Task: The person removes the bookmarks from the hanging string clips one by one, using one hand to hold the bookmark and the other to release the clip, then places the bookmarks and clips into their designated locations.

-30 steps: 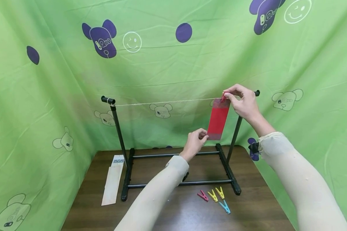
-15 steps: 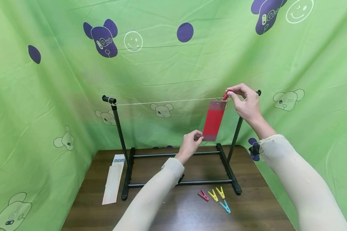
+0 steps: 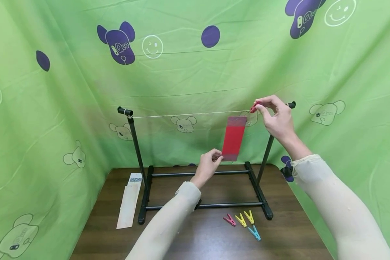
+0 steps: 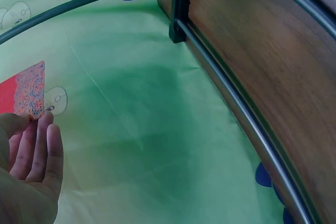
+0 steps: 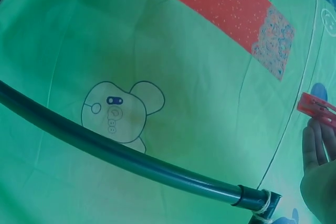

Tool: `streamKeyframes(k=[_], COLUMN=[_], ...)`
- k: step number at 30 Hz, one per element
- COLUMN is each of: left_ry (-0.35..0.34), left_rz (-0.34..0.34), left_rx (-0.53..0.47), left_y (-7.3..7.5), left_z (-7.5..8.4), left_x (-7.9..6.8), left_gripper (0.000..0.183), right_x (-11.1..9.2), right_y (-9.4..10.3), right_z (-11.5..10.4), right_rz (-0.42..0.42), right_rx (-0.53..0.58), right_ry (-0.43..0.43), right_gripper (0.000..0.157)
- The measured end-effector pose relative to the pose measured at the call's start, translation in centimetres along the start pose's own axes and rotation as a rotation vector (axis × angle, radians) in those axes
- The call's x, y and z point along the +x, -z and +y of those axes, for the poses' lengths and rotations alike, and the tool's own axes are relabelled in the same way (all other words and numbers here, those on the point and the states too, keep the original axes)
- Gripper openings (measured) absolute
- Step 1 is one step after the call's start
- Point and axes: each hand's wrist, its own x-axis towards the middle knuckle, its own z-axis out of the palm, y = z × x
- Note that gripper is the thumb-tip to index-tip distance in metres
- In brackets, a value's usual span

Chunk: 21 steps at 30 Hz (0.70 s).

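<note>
A red paper strip (image 3: 234,139) with patterned ends hangs upright in the air, apart from the string (image 3: 188,114). My left hand (image 3: 208,166) pinches its lower left corner between thumb and fingers; the left wrist view shows the patterned end (image 4: 30,90) at those fingertips. Up at the string's right part, my right hand (image 3: 277,117) pinches a red clothespin (image 3: 255,107). In the right wrist view that clothespin (image 5: 317,109) is beside the string, and the strip's upper end is apart from it. Whether the clothespin touches the string I cannot tell.
The string runs between two posts of a black rack (image 3: 136,151) on the brown table (image 3: 208,242). Several clothespins lie in front: a pink one (image 3: 229,219), two yellow ones (image 3: 241,220) and a blue one (image 3: 254,233). Pale paper strips (image 3: 128,206) lie at left. A green curtain (image 3: 182,83) surrounds everything.
The red paper strip has come away from the clothespin and string, moving left and slightly down with my left hand. My right hand still holds the clothespin near the string, slightly further right.
</note>
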Motion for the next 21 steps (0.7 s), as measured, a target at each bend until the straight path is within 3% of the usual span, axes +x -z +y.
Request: streamKeyframes(k=[21], left_ry=[0.022], left_rz=[0.082], left_rx=[0.012], left_y=[2.8], left_z=[-3.0], left_x=[-3.0], left_gripper=[0.009], right_x=[-2.7], right_y=[-1.7], right_z=[-0.6], right_rz=[0.03], right_rx=[0.076], right_ry=[0.11], right_gripper=[0.034])
